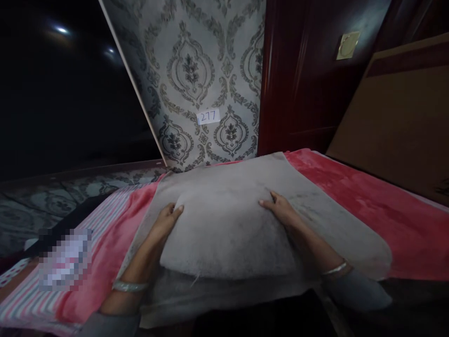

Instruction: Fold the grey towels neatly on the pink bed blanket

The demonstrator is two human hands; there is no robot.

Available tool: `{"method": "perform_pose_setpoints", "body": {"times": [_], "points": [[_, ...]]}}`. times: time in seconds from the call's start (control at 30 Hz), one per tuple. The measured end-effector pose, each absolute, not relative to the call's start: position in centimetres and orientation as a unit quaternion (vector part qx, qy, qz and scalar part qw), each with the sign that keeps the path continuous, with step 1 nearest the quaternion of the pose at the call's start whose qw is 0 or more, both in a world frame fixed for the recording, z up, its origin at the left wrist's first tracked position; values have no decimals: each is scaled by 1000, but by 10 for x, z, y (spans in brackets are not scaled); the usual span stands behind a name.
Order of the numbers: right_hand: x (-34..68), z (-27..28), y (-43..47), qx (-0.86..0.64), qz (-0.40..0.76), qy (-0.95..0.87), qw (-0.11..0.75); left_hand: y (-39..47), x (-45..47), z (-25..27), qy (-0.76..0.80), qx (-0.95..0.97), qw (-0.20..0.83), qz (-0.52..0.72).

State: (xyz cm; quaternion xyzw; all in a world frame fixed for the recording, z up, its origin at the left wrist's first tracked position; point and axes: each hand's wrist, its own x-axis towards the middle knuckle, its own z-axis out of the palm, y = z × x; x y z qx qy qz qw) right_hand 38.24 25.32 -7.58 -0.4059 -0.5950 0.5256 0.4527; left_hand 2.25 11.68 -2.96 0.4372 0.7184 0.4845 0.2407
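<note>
A folded grey cloth [228, 238], soft and fuzzy-looking, lies in front of me, its near edge curved with a loose thread hanging from it. My left hand [166, 223] grips its left edge, thumb on top and fingers curled at the side. At the opposite edge, my right hand [282, 208] is closed on the cloth in the same way, thumb pointing inward. Beneath it spreads a larger grey cloth [336, 234] with darker smudges. Whether the two layers are one piece I cannot tell.
Under the grey cloth lies a pink-red blanket [396, 215], with a striped cloth [38, 299] at the left. A dark screen [70, 93] stands left. Behind are patterned wallpaper [191, 70], a paper label [208, 116] reading 277, and a brown board [403, 121] at right.
</note>
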Motion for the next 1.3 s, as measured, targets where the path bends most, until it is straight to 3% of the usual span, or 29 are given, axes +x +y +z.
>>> {"method": "perform_pose_setpoints", "body": {"times": [0.1, 0.27, 0.47, 0.73, 1.0, 1.3], "points": [[388, -66, 275, -433, 514, -585, 455, 114, 25, -29, 710, 436, 277, 478], [398, -96, 275, -508, 482, -570, 430, 114, 31, -57, 784, 398, 215, 425], [409, -126, 247, -454, 460, -609, 460, 108, 32, -81, 815, 394, 124, 406], [403, -126, 241, -442, 427, -613, 497, 104, 35, -67, 786, 416, 243, 388], [403, -127, 243, -435, 478, -623, 441, 102, 31, -78, 698, 289, 407, 514], [403, -125, 246, -427, 472, -633, 441, 106, 25, -91, 718, 322, 322, 527]]}}
